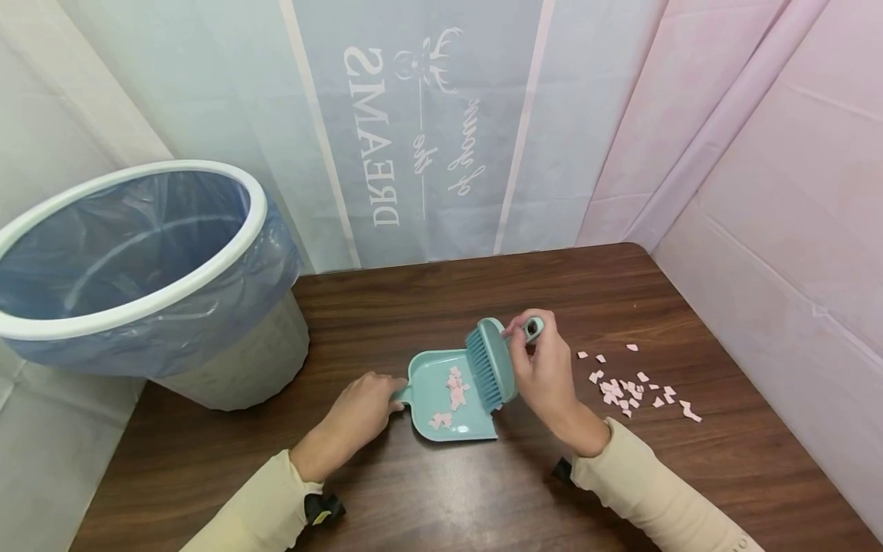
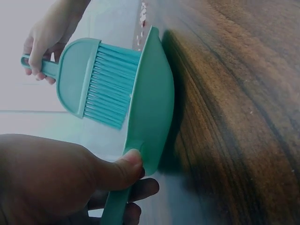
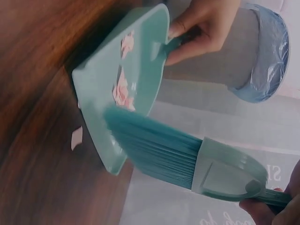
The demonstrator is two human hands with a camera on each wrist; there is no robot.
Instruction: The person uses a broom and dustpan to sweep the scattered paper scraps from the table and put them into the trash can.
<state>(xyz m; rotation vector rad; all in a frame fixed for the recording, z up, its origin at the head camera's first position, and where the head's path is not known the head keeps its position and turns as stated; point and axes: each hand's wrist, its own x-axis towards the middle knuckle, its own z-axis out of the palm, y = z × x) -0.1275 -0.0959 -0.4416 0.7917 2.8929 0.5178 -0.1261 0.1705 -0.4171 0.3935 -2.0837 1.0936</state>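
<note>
A teal dustpan [image 1: 422, 418] lies on the brown table, its handle gripped by my left hand [image 1: 360, 408]. Thumb and fingers wrap that handle in the left wrist view. My right hand [image 1: 545, 372] holds a teal hand brush [image 1: 498, 360] by its handle, bristles [image 3: 150, 145] down over the dustpan's open edge. Inside the pan lie torn pink paper scraps [image 3: 123, 91]. One loose scrap [image 3: 77, 138] sits on the table just outside the lip. More pink scraps [image 1: 614, 391] are scattered to the right of my right hand.
A white bin [image 1: 241, 376] lined with a blue plastic bag [image 1: 234, 284] stands at the table's left. Behind the table hangs a printed curtain [image 1: 441, 138] with mirrored lettering. A pale cloth wall [image 1: 793, 192] borders the right side.
</note>
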